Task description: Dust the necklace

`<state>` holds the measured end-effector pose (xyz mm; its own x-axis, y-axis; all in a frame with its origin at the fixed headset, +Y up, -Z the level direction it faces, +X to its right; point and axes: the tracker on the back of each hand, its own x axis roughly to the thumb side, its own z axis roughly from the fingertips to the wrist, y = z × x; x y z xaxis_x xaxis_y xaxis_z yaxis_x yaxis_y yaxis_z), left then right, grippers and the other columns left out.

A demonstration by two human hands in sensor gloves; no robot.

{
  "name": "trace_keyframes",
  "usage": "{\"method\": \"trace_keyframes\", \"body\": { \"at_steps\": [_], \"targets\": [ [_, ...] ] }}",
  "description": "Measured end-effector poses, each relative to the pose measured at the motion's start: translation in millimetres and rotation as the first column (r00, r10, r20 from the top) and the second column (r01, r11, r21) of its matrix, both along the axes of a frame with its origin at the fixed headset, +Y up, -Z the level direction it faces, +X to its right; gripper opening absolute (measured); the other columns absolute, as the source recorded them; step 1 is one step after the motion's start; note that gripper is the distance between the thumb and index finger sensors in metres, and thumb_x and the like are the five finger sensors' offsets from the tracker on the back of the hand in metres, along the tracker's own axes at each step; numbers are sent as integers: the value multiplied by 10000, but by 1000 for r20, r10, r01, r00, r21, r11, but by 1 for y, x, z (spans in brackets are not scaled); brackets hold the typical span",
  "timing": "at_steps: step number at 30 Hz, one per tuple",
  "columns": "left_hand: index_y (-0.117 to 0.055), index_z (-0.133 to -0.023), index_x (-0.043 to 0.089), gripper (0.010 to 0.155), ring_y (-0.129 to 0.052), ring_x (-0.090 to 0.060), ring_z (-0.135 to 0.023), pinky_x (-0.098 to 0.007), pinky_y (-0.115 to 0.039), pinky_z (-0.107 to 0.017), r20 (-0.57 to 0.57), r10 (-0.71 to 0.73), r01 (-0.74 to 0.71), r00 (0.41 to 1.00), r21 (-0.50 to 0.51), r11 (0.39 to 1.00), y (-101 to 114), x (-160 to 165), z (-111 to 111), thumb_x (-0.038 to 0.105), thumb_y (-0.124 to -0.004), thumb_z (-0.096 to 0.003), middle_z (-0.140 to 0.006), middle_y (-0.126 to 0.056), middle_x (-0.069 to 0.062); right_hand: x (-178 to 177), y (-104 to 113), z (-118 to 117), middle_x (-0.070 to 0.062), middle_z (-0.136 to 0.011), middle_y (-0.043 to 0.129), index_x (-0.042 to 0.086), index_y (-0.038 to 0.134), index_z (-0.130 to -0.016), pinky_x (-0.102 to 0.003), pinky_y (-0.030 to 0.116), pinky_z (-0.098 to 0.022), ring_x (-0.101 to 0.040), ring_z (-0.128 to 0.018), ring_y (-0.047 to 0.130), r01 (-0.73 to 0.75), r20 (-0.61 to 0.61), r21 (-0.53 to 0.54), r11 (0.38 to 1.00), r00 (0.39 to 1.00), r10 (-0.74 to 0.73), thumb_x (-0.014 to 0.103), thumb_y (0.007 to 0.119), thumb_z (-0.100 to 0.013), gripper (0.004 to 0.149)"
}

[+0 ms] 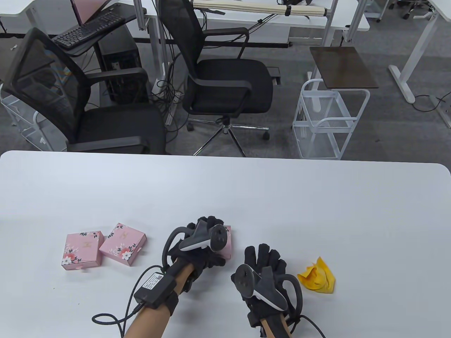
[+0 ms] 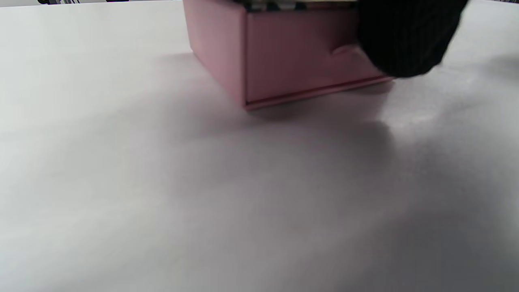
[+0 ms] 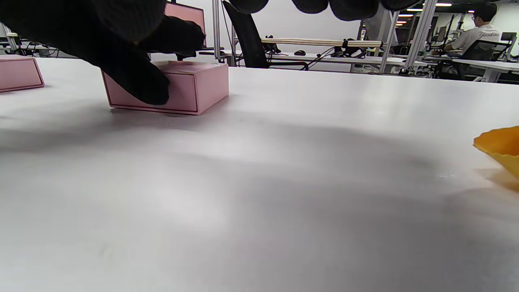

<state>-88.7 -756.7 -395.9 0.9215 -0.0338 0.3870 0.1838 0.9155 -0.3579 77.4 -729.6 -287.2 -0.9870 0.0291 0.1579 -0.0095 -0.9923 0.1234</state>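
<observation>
Left hand (image 1: 202,243) grips the pink box (image 3: 194,87) near the worktop's front edge; right hand (image 1: 264,274) hovers just beside it, fingers relaxed, empty, drawer front facing it.

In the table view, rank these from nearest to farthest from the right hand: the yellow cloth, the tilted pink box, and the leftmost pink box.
Measured from the right hand:
1. Yellow cloth, just to its right.
2. Tilted pink box, well to the left, beyond the left hand.
3. Leftmost pink box, farthest left, beside the tilted one.
</observation>
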Motion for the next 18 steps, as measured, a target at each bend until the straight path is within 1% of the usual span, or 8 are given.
{"method": "trace_keyframes", "body": {
  "at_steps": [3,4,5,7,9,13,16,18],
  "targets": [
    [-67,-1134,193,998,-111,-390,-1120,-635,-271,-812,34,26,-27,999,39,999,3,-14,15,642,-710,-517,-1234,-50,-113,0,0,0,-400,-1180,223,32,271,-1184,-738,349,-736,-684,-997,343,3,3,15,1000,1000,-3,514,609,-651,794],
    [-102,-1143,206,961,-139,-380,-1128,-630,-290,-814,38,34,-36,999,51,998,3,-17,19,632,-702,-524,-1242,-82,-100,0,0,0,-390,-1180,279,31,295,-1181,-721,418,-734,-663,-995,420,8,2,28,1000,1000,-8,509,613,-651,781],
    [-147,-1153,220,902,-169,-369,-1135,-626,-312,-814,40,43,-46,998,69,997,3,-23,25,607,-686,-543,-1249,-119,-84,-1,0,0,-368,-1170,391,24,328,-1173,-688,530,-715,-623,-961,577,31,0,44,999,1000,-31,508,616,-649,769],
    [-206,-1158,240,832,-235,-352,-1140,-610,-353,-815,34,53,-57,998,108,993,2,-31,33,576,-675,-558,-1254,-185,-64,-2,-1,0,-317,-1128,561,31,409,-1160,-631,635,-677,-553,-898,722,108,8,41,993,994,-109,499,623,-649,725],
    [-273,-1159,262,768,-295,-327,-1140,-577,-401,-816,35,91,-95,995,145,985,0,-38,39,551,-672,-570,-1254,-245,-45,-4,-5,-1,-286,-1069,670,27,480,-1138,-581,707,-627,-500,-823,816,221,30,30,975,975,-221,475,635,-650,680],
    [-351,-1149,295,644,-355,-291,-1140,-552,-438,-814,19,156,-157,988,134,978,-10,-42,42,469,-637,-599,-1248,-305,12,-9,-15,-5,-259,-973,781,21,585,-1088,-508,785,-540,-432,-702,911,407,107,-26,913,909,-403,435,654,-654,604],
    [-364,-1141,299,605,-403,-280,-1133,-538,-478,-807,7,186,-185,983,151,971,-11,-44,41,434,-609,-605,-1241,-327,24,-12,-23,-11,-251,-919,828,11,637,-1056,-481,812,-496,-402,-640,946,487,175,-61,871,865,-471,404,661,-659,559],
    [-367,-1140,301,593,-414,-280,-1130,-536,-490,-805,-10,213,-209,977,135,968,-13,-46,40,424,-597,-608,-1240,-323,27,-14,-28,-18,-245,-884,855,1,666,-1034,-460,828,-464,-381,-598,965,529,232,-78,845,834,-501,382,660,-663,532]
  ]
}}
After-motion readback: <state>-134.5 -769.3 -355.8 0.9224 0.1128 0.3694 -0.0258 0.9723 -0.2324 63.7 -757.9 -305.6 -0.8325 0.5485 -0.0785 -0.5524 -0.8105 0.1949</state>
